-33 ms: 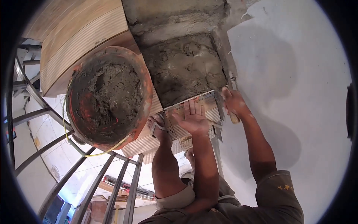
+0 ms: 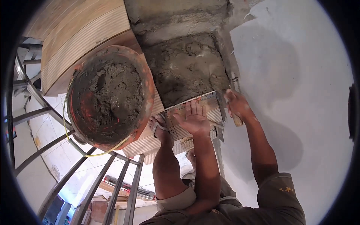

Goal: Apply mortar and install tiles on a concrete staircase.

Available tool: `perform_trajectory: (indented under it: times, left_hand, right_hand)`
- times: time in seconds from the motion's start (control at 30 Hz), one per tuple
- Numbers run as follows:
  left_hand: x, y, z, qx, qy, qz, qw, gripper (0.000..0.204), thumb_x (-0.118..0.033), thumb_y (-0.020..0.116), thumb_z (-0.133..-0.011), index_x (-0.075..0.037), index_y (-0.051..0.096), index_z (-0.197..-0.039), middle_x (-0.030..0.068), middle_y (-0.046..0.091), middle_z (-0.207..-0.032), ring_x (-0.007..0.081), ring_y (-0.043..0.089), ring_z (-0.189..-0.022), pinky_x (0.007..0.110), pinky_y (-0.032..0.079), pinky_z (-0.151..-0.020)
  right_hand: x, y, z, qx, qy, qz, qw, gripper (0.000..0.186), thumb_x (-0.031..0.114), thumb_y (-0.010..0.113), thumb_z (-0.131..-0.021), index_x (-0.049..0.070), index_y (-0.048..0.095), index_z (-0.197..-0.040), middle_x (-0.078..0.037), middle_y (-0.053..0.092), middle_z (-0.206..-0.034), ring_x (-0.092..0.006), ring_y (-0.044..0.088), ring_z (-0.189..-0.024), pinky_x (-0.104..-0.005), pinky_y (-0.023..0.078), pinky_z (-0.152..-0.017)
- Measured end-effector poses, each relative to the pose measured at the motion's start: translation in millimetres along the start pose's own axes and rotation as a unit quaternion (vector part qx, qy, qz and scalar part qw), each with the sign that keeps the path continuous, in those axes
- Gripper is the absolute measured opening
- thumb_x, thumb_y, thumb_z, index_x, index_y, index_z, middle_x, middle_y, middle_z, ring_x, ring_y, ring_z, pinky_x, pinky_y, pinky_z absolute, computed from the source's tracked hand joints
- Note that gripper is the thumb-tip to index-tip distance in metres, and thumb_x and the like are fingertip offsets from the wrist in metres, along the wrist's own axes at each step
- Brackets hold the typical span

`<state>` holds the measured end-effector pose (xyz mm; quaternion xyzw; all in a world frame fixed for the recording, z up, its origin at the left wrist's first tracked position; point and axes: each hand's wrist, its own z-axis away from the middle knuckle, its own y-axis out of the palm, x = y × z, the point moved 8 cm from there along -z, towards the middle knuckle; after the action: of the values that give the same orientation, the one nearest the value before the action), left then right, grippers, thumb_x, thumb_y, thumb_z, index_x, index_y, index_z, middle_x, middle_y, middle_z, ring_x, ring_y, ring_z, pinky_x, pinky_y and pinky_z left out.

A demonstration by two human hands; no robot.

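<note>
My left hand [image 2: 195, 120] lies palm up with its fingers stretched out over a wood-patterned tile [image 2: 212, 107]. Whether it bears on the tile I cannot tell. Close to the white wall, my right hand [image 2: 240, 105] is closed round a tool with a short wooden handle [image 2: 237, 120]; its working end is hidden. Beyond the tile's far edge spreads a bed of wet grey mortar [image 2: 187, 71], with an uneven surface. To the left stands an orange tub [image 2: 149, 88] holding more mortar [image 2: 120, 86].
Ribbed wood-look tiled steps [image 2: 88, 35] rise at the upper left. A metal railing [image 2: 131, 191] curves round the lower left. A yellow cord [image 2: 101, 155] hangs by the tub. My sandalled foot [image 2: 159, 123] is beside the tile. The white wall [image 2: 318, 93] bounds the right side.
My right hand has shifted slightly down and to the right with the wooden-handled tool. My left hand, the tile and the tub stay nearly where they were.
</note>
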<state>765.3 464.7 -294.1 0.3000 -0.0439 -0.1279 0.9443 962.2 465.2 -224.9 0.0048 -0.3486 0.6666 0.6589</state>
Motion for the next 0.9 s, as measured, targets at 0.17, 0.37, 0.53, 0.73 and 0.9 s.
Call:
perform_trajectory:
  times: [0.17,0.37,0.53,0.73,0.9]
  left_hand:
    - [-12.7,-10.0,0.9,-0.003,0.023,0.0,1.0,0.103,-0.081,0.045,-0.092,-0.007,0.025,-0.162,0.0148,0.035,-0.164,0.0322,0.034,-0.151,0.05,0.019,-0.125]
    - [-26.4,-15.0,12.3,-0.051,0.103,0.004,0.993,0.09,-0.074,0.047,-0.096,-0.01,0.03,-0.158,0.0147,0.045,-0.156,0.0328,0.043,-0.144,0.052,0.034,-0.12]
    - [-18.8,-15.7,7.7,0.003,0.062,0.015,0.998,0.095,-0.076,0.047,-0.095,-0.005,0.032,-0.158,0.0133,0.044,-0.158,0.0318,0.04,-0.148,0.052,0.032,-0.122]
    - [-9.6,-25.7,4.3,0.018,0.038,-0.023,0.999,0.101,-0.079,0.047,-0.093,-0.004,0.031,-0.159,0.012,0.042,-0.161,0.0298,0.037,-0.15,0.052,0.03,-0.122]
    - [-6.5,-26.3,2.8,0.024,0.037,-0.023,0.999,0.102,-0.08,0.049,-0.091,-0.003,0.036,-0.157,0.012,0.045,-0.159,0.0293,0.04,-0.148,0.051,0.031,-0.121]
  right_hand:
    - [-20.3,48.7,10.2,0.003,0.039,-0.191,0.981,0.059,0.061,0.047,-0.105,0.006,0.062,-0.114,-0.003,0.056,-0.071,-0.0141,0.052,-0.05,-0.032,0.048,-0.046]
    - [22.8,126.6,5.8,0.078,-0.105,-0.186,0.974,0.05,0.051,0.047,-0.107,0.005,0.063,-0.116,-0.007,0.061,-0.075,-0.0185,0.059,-0.054,-0.0353,0.051,-0.05]
    - [77.5,114.3,24.7,-0.02,-0.37,0.248,0.895,0.037,0.036,0.047,-0.107,0.001,0.06,-0.109,-0.027,0.065,-0.079,-0.0448,0.068,-0.076,-0.0538,0.056,-0.073]
    - [61.2,19.4,-14.6,-0.137,-0.264,0.343,0.891,0.043,0.041,0.048,-0.107,0.0,0.061,-0.11,-0.03,0.069,-0.082,-0.0521,0.068,-0.081,-0.0601,0.053,-0.071]
    - [43.7,31.6,-23.2,-0.074,-0.217,0.206,0.951,0.046,0.041,0.045,-0.109,-0.001,0.061,-0.116,-0.022,0.068,-0.082,-0.039,0.066,-0.069,-0.0497,0.053,-0.063]
